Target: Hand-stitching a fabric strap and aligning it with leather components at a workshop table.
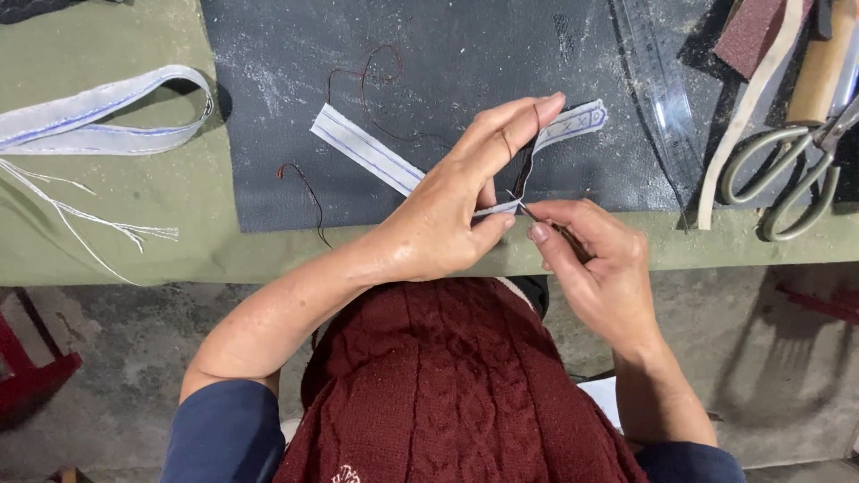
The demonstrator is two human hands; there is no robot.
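My left hand pinches a white webbing strip with blue lines, folded at the table's front edge. The strip's far end bears stitched cross marks and pokes out beyond my fingers. My right hand grips a thin needle whose tip meets the folded strip between my left thumb and fingers. A dark brown thread loops over the black mat and runs toward the strip.
A black mat lies on the olive table cloth. A looped white strap with frayed threads lies at left. A clear ruler, large scissors, a sanding block and a pale band sit at right.
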